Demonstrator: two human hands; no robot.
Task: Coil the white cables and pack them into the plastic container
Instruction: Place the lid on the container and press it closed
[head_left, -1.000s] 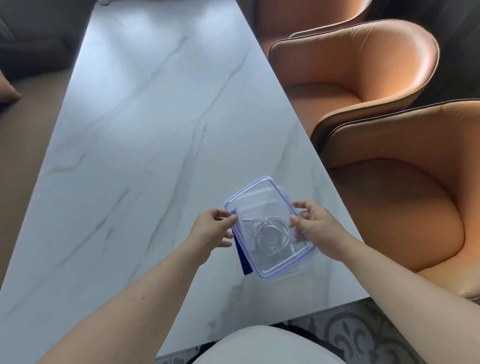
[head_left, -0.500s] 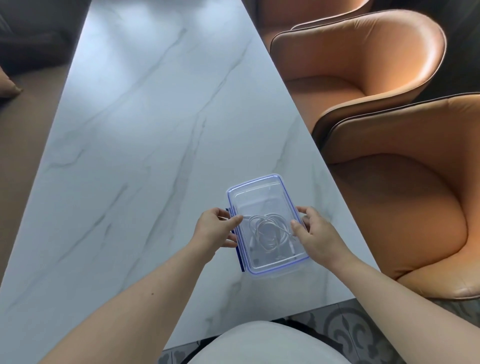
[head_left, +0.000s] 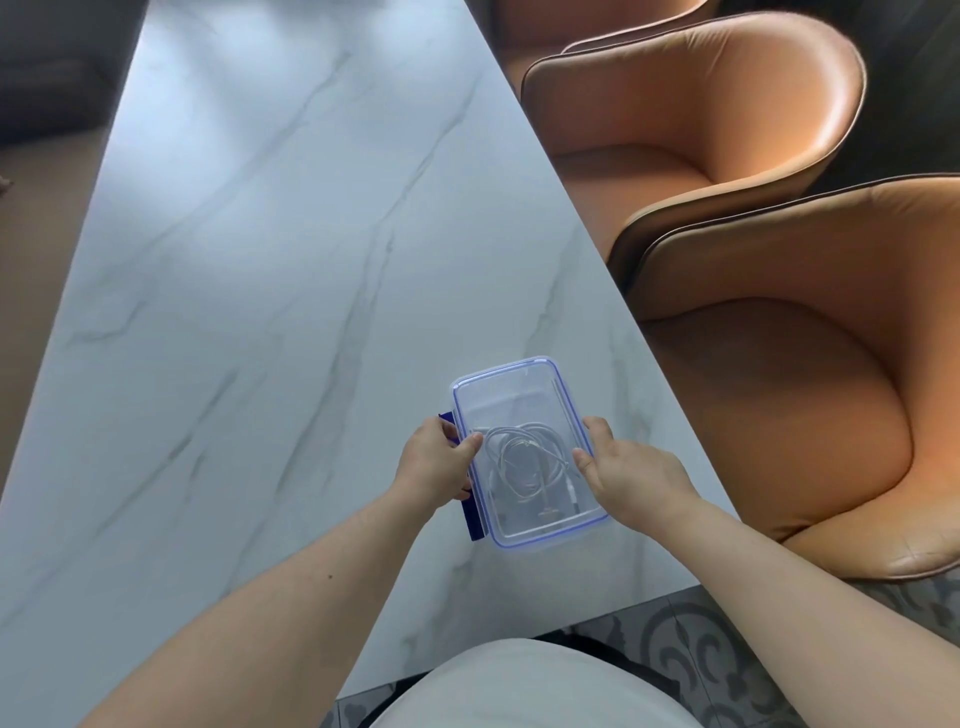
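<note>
Fingers (head_left: 467, 445) of the left hand (head_left: 434, 462) and right hand (head_left: 631, 470) clasp the long sides of the clear rectangular plastic container (head_left: 511, 387), probably to seat its blue-rimmed lid. Coiled white cables (head_left: 524, 462) lie inside, near the grey marble tabletop's (head_left: 260, 312) near right corner.

Coiled white cables (head_left: 524, 462) inside lidded container (head_left: 511, 387)

Blue latch (head_left: 471, 519), perhaps, behind left hand (head_left: 434, 460)
</note>
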